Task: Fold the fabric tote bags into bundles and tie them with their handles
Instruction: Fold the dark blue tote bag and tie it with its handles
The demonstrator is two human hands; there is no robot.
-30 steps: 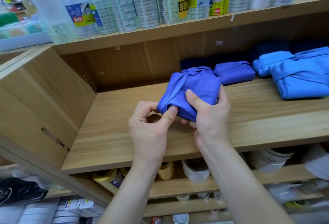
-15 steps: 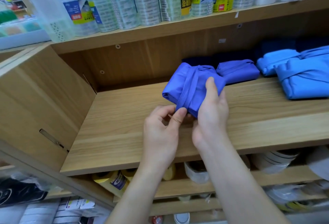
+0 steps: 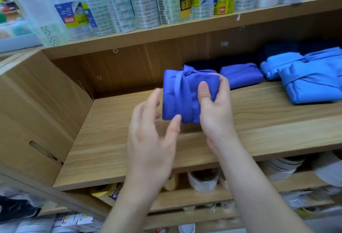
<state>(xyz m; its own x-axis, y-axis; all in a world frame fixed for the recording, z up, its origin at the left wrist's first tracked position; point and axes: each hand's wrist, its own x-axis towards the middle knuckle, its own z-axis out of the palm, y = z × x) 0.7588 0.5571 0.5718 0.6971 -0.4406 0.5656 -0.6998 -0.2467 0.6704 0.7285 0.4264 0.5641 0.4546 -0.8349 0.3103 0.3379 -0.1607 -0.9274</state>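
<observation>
Wooden shelf (image 3: 259, 125) carries our finished bundles (image 3: 311, 83) at the right, likely parked for storage. Above it our right hand (image 3: 214, 114) grips the violet-blue bundle (image 3: 181, 99), thumb pressing so the tied handle (image 3: 178, 84) holds; our left hand (image 3: 151, 136) hangs loose and empty just beside it.

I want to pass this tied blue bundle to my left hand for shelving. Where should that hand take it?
Probably the free left edge of the blue bundle, coming from the left, thumb in front, fingers behind. The right hand pinches its right side and the knot sits on top, so the left edge is the bare, flat part nearest the open left hand.
</observation>
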